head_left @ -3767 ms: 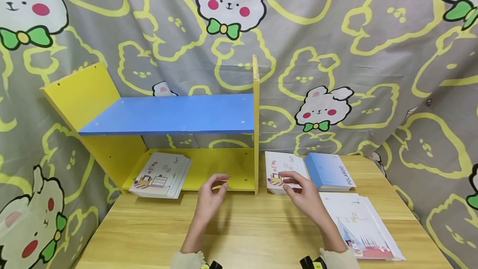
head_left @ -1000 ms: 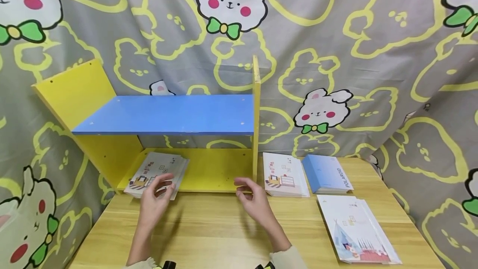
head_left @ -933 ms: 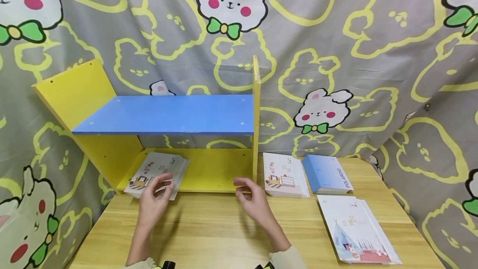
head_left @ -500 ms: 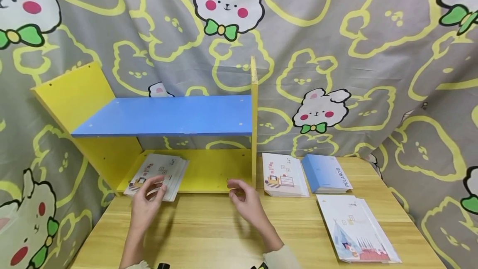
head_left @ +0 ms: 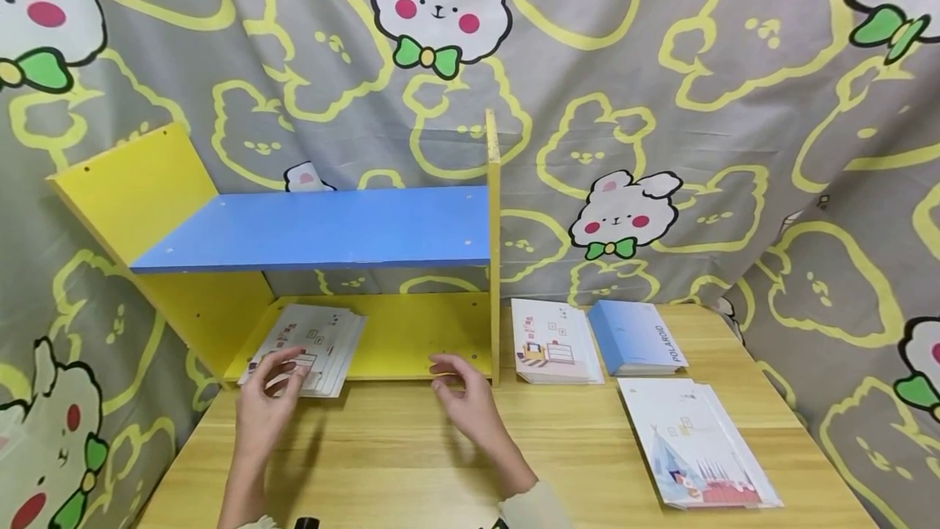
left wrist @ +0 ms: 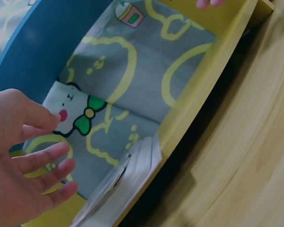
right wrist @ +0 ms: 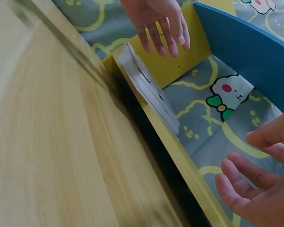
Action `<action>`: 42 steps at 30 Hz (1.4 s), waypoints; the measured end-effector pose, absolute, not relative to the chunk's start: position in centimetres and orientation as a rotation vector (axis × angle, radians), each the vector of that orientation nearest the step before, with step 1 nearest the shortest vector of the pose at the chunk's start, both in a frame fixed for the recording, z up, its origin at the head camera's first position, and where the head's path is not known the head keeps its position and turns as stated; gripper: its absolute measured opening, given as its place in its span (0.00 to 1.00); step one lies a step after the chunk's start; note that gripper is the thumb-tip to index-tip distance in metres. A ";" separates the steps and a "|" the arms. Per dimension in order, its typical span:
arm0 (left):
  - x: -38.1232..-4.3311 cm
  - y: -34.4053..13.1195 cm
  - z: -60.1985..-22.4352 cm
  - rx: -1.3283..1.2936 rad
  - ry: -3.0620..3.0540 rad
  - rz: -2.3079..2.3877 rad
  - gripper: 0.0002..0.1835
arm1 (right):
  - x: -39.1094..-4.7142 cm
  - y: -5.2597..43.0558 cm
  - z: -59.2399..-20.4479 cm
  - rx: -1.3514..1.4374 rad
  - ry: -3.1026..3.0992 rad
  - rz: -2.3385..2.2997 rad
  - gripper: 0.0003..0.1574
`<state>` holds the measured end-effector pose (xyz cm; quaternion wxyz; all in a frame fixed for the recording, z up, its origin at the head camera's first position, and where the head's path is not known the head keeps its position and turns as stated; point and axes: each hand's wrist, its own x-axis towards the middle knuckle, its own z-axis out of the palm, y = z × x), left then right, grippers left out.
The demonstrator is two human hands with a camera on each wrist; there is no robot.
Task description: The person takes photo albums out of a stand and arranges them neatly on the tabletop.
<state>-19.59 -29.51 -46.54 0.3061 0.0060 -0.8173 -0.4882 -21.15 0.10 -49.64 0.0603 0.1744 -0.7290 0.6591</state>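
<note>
A stack of thin white illustrated books [head_left: 334, 349] lies on the yellow bottom board of a shelf unit, at its left end and jutting a little over the front edge. My left hand [head_left: 266, 398] hovers over the near left corner of that stack, fingers loosely bent and holding nothing. In the left wrist view the same hand [left wrist: 28, 161] is spread, apart from the books [left wrist: 132, 179]. My right hand [head_left: 470, 406] is in front of the bottom board's right part, relaxed and without anything in it. The right wrist view shows its fingers [right wrist: 241, 182] parted above the board's edge.
The shelf unit has a blue middle board [head_left: 323, 227] and yellow side panels [head_left: 495, 251]. Right of it on the wooden table [head_left: 411, 464] lie a white illustrated book [head_left: 551, 341], a blue POLAROID album [head_left: 639, 337] and a larger white book [head_left: 693, 447]. A patterned curtain [head_left: 441, 129] hangs behind.
Both hands have moved left: the left from the shelf's middle to over the stack, the right from the white book outside to before the bottom board. The books look unmoved.
</note>
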 end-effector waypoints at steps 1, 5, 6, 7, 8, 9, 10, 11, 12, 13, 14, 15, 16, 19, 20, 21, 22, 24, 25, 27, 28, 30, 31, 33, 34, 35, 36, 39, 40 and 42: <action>-19.6 -29.6 -46.5 0.015 -2.158 -1.290 0.17 | -21.2 0.0 -49.6 0.529 -2.201 2.004 0.22; -19.5 -30.2 -46.6 0.012 -2.145 -1.283 0.18 | -21.2 -0.7 -49.6 0.521 -2.190 2.049 0.22; -19.5 -30.3 -46.6 0.010 -2.142 -1.277 0.18 | -21.3 -0.9 -49.7 0.517 -2.189 2.058 0.22; -19.4 -30.4 -46.6 0.017 -2.145 -1.272 0.18 | -21.3 -1.0 -49.7 0.509 -2.191 2.070 0.22; -19.4 -30.6 -46.6 0.021 -2.147 -1.264 0.18 | -21.3 -1.1 -49.7 0.498 -2.194 2.078 0.22; -19.4 -30.7 -46.6 0.024 -2.149 -1.257 0.18 | -21.3 -1.3 -49.7 0.488 -2.198 2.084 0.22; -19.3 -30.8 -46.6 0.035 -2.152 -1.251 0.18 | -21.4 -1.4 -49.7 0.475 -2.203 2.089 0.23; -19.3 -30.9 -46.6 0.037 -2.154 -1.246 0.18 | -21.3 -1.5 -49.6 0.467 -2.205 2.092 0.23; -19.3 -31.0 -46.6 0.040 -2.157 -1.240 0.18 | -21.3 -1.7 -49.6 0.459 -2.206 2.095 0.23; -19.3 -31.1 -46.5 0.046 -2.161 -1.236 0.18 | -21.3 -1.8 -49.4 0.452 -2.206 2.100 0.23; -19.3 -31.3 -46.5 0.048 -2.161 -1.236 0.17 | -21.1 -1.9 -49.2 0.451 -2.206 2.100 0.23; -19.3 -31.4 -46.5 0.057 -2.165 -1.235 0.17 | -21.0 -1.9 -48.9 0.454 -2.204 2.104 0.23; -19.2 -31.5 -46.5 0.065 -2.169 -1.234 0.17 | -20.8 -2.0 -48.5 0.463 -2.198 2.107 0.23; -19.2 -32.0 -46.5 0.091 -2.178 -1.227 0.17 | -20.1 -2.0 -47.3 0.493 -2.187 2.113 0.23; -19.2 -32.1 -46.6 0.098 -2.183 -1.223 0.17 | -19.8 -2.1 -47.0 0.502 -2.186 2.113 0.23; -19.2 -32.3 -46.6 0.111 -2.191 -1.215 0.17 | -19.7 -2.1 -46.8 0.509 -2.186 2.113 0.23; -19.2 -32.5 -46.7 0.111 -2.194 -1.214 0.17 | -19.6 -2.2 -46.7 0.514 -2.189 2.110 0.23; -19.2 -32.9 -46.8 0.120 -2.200 -1.211 0.17 | -19.5 -2.3 -46.7 0.509 -2.194 2.110 0.23; -19.1 -33.0 -46.8 0.135 -2.204 -1.210 0.18 | -19.5 -2.4 -46.7 0.505 -2.196 2.111 0.23; -18.9 -33.3 -46.9 0.164 -2.211 -1.207 0.19 | -19.6 -2.5 -46.8 0.492 -2.210 2.124 0.23; -18.8 -33.4 -46.9 0.186 -2.217 -1.198 0.19 | -19.6 -2.5 -46.8 0.482 -2.215 2.132 0.23; -18.5 -33.5 -46.9 0.243 -2.242 -1.179 0.20 | -19.9 -2.8 -47.5 0.463 -2.229 2.143 0.24; -18.5 -33.8 -47.1 0.263 -2.248 -1.171 0.20 | -20.1 -2.9 -48.0 0.458 -2.232 2.155 0.24; -18.4 -34.1 -47.3 0.295 -2.260 -1.156 0.20 | -20.6 -3.2 -49.0 0.454 -2.240 2.164 0.24; -18.5 -34.2 -47.4 0.307 -2.266 -1.148 0.20 | -20.9 -3.3 -49.5 0.449 -2.244 2.167 0.25; -18.5 -34.4 -47.5 0.307 -2.268 -1.153 0.20 | -21.1 -3.4 -50.0 0.445 -2.245 2.172 0.25; -18.5 -34.4 -47.6 0.309 -2.269 -1.153 0.20 | -21.3 -3.4 -50.4 0.441 -2.244 2.178 0.25; -18.5 -34.4 -47.7 0.307 -2.284 -1.149 0.21 | -21.4 -3.5 -50.6 0.425 -2.240 2.189 0.25; -18.5 -34.4 -47.8 0.306 -2.288 -1.148 0.21 | -21.5 -3.6 -50.7 0.420 -2.237 2.191 0.25; -18.5 -34.5 -47.9 0.316 -2.294 -1.139 0.21 | -21.6 -3.8 -50.9 0.419 -2.231 2.196 0.26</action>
